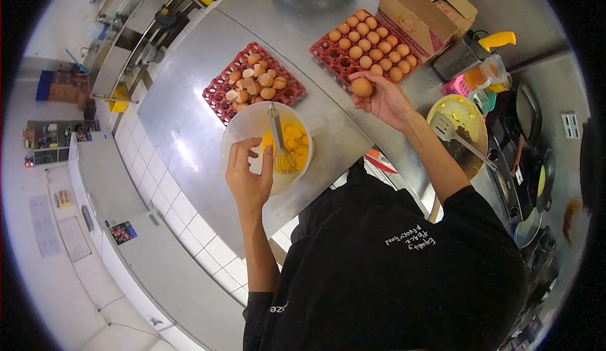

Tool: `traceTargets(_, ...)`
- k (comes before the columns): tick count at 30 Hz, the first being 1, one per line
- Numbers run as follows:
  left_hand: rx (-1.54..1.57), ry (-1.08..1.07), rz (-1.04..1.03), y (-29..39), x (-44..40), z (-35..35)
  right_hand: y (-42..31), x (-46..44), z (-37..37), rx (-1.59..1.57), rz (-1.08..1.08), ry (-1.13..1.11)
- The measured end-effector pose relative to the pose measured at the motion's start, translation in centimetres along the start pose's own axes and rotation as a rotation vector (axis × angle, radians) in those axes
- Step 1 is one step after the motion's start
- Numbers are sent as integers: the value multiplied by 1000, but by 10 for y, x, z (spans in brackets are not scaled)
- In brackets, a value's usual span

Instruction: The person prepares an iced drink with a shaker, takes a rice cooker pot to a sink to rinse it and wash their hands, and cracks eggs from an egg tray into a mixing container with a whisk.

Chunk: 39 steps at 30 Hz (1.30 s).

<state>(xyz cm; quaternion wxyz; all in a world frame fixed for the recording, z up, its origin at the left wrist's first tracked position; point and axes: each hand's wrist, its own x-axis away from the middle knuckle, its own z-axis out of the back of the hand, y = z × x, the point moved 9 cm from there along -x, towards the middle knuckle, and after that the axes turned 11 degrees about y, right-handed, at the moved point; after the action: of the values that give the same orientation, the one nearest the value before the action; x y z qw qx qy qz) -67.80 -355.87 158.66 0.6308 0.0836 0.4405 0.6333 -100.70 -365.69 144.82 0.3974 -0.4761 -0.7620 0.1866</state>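
My right hand (pixel 386 101) holds a brown egg (pixel 362 88) in its fingertips, just in front of a red tray (pixel 325 53) of whole brown eggs. My left hand (pixel 247 173) is over the near-left rim of a translucent white bucket (pixel 237 127), thumb and fingers curved apart with nothing seen between them. Inside the bucket lie several yellow yolks (pixel 295 139), and a whisk (pixel 276 127) leans there with its handle up against the far rim. Behind the bucket, another red tray (pixel 218 92) bears a heap of cracked eggshells (pixel 250 86).
A cardboard box (pixel 413 19) stands open behind the whole eggs. To the right are a container with a yellow handle (pixel 497 40), a bowl with yellow residue (pixel 476 152) and a slotted spatula (pixel 445 127) across it. Several pans (pixel 529 114) line the right side of the steel table (pixel 183 130).
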Motion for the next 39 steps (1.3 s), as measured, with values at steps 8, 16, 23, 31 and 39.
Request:
traceTargets(8, 6, 34, -33, 0, 0, 6, -21, 62, -142, 946, 577, -252)
traceTargets(16, 36, 17, -29, -3, 3, 8, 3, 80, -181, 1200, 1022, -308)
traceTargets(23, 62, 25, -27, 6, 5, 11, 14, 80, -199, 1394, 961, -309)
traceTargets(31, 458, 6, 70, 4, 10, 6, 57, 39, -206, 883, 163, -414)
traceTargets(39, 426, 25, 183, -5, 16, 8, 47, 50, -230, 1211, 556, -587)
